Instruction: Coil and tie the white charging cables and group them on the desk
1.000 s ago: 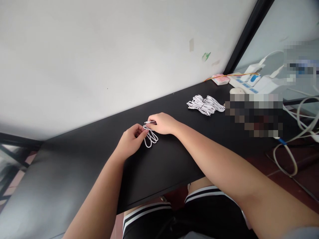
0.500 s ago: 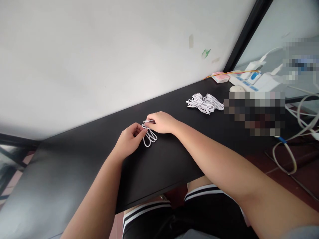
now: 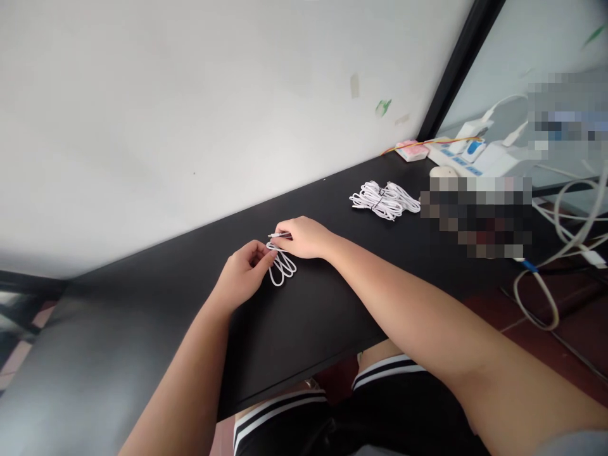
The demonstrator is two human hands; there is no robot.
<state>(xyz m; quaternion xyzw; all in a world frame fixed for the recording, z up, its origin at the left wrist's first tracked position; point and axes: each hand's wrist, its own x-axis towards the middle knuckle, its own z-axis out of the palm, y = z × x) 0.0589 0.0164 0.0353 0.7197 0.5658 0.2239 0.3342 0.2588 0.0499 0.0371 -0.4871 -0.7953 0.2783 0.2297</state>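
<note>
Black shorts (image 3: 399, 411), black-and-white striped hems (image 3: 280, 408); grey sleeve (image 3: 574, 442)

- Table (image 3: 156, 316): black, flat top, its far long edge along the wall.
- Cable (image 3: 282, 267): white, 1, loops at the tabletop near the front edge; resting on it or just above, unclear.
- Bundles (image 3: 384, 201): white cables, tied with dark ties, in 1 heap right of the cable.
- Box (image 3: 411, 151): pink and white, far right corner.
- Power strip (image 3: 446, 156): white, beside the box.
- Rounded thing (image 3: 443, 172): white, partly hidden by blurring.
</note>
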